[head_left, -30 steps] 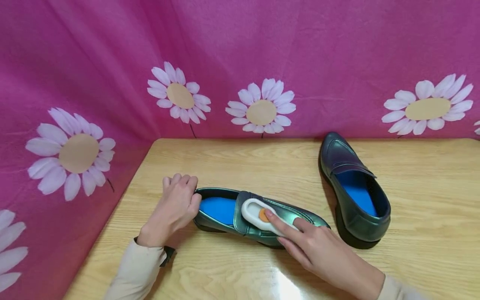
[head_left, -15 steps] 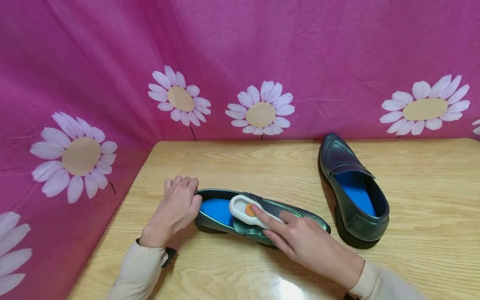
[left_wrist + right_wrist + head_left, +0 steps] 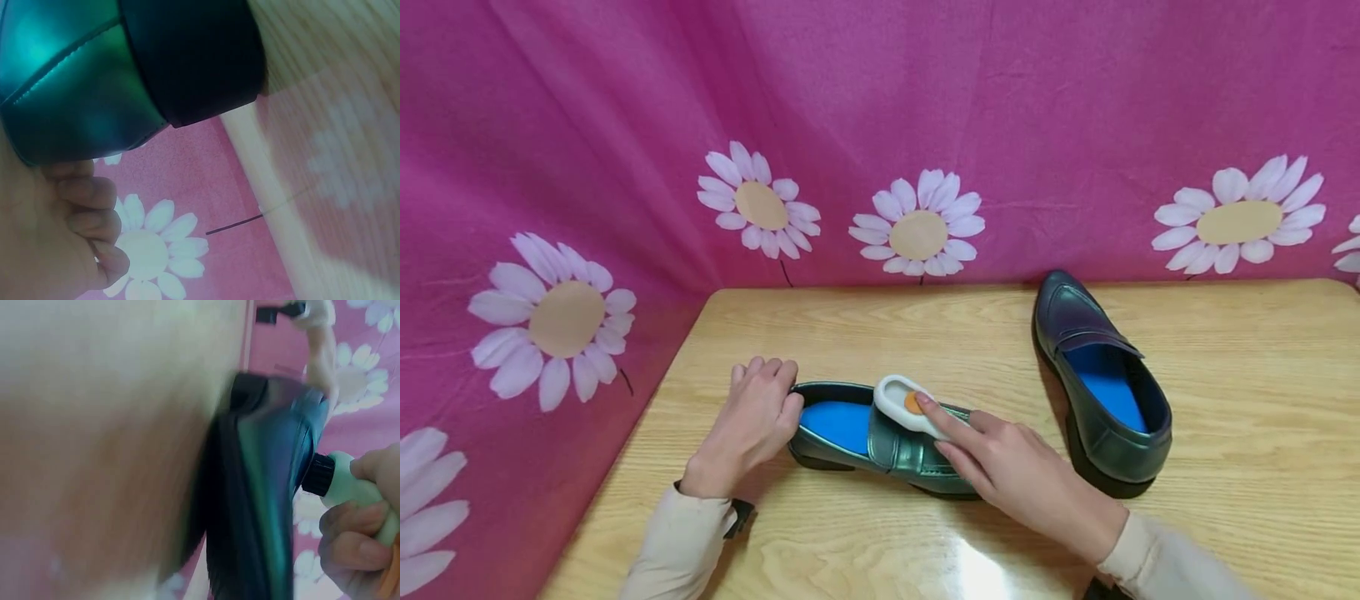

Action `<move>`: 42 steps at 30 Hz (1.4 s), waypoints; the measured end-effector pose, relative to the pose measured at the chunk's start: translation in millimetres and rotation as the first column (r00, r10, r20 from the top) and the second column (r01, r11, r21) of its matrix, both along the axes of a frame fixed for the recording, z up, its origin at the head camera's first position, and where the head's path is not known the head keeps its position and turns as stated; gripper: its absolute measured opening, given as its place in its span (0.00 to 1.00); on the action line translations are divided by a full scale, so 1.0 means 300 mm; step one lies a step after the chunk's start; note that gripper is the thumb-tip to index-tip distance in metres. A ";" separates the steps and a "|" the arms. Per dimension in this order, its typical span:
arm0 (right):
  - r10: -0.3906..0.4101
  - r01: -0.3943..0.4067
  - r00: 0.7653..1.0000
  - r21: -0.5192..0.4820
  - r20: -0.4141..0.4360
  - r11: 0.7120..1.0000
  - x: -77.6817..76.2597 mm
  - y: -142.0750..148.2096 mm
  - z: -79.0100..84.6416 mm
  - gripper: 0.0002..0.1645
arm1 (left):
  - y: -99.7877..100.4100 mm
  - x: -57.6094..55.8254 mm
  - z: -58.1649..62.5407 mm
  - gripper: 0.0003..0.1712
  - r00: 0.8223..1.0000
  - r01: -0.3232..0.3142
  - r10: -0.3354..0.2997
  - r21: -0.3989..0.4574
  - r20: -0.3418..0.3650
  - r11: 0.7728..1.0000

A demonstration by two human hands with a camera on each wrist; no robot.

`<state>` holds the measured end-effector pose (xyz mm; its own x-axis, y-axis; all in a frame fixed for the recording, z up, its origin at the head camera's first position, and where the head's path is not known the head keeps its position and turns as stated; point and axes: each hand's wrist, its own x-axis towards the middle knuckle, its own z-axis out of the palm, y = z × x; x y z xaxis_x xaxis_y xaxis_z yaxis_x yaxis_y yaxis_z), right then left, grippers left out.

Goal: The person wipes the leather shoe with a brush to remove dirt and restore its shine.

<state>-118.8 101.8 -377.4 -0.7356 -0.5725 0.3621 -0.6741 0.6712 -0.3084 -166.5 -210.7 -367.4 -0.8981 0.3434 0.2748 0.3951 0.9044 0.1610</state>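
Note:
A dark green, shiny loafer (image 3: pixel 910 454) with a blue insole (image 3: pixel 835 425) lies on the table, its toe pointing right. My left hand (image 3: pixel 752 421) grips it by the heel; in the left wrist view the curled fingers (image 3: pixel 94 222) show beside the heel. In my right hand (image 3: pixel 1022 475) is a white-handled brush (image 3: pixel 895 412), the index finger lying on its orange button (image 3: pixel 914 402). The right wrist view shows the brush's black bristles (image 3: pixel 319 475) right at the loafer's upper, with the fingers curled round the pale handle.
A matching loafer (image 3: pixel 1105 387) stands to the right, toe toward the back edge of the wooden table (image 3: pixel 835 542). Behind and to the left hangs a magenta cloth (image 3: pixel 1060 108) printed with white daisies.
The brush in my right hand has moved left to the loafer's opening, then back slightly right and farther from me over the upper. My left hand has stayed at the heel.

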 end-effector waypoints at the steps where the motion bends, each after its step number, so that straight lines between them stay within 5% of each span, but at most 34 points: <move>1: 0.005 -0.005 1.000 0.008 0.021 1.000 0.019 0.001 0.000 0.35 | 0.001 -0.001 -0.001 0.07 1.000 0.001 -0.001 0.002 -0.003 1.000; 8: 0.026 -0.028 0.997 0.025 0.079 0.999 0.111 0.000 0.000 0.38 | -0.003 -0.010 0.002 0.06 0.999 0.020 -0.020 0.006 -0.030 1.000; 19: -0.044 0.037 0.996 -0.086 -0.080 0.996 -0.004 0.002 -0.042 0.35 | -0.010 -0.010 -0.010 0.07 1.000 0.023 -0.022 0.031 -0.015 0.999; 29: -0.017 0.017 0.999 0.003 0.041 1.000 0.125 0.003 -0.005 0.37 | -0.011 -0.010 -0.005 0.08 0.999 0.032 -0.032 0.044 -0.007 0.999; 38: -0.064 0.061 0.997 -0.079 -0.031 0.995 0.042 0.017 -0.019 0.34 | -0.007 -0.002 -0.016 0.08 0.999 0.025 -0.027 0.069 0.030 0.997; 42: -0.116 0.116 0.993 -0.071 0.009 0.991 0.012 0.017 -0.010 0.32 | -0.001 -0.004 -0.014 0.09 0.999 0.024 -0.027 0.073 0.029 0.997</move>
<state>-115.3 106.8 -380.3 -0.7976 -0.4559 0.3950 -0.5911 0.7211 -0.3612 -167.8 -211.0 -371.7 -0.8974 0.3465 0.2733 0.4120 0.8796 0.2377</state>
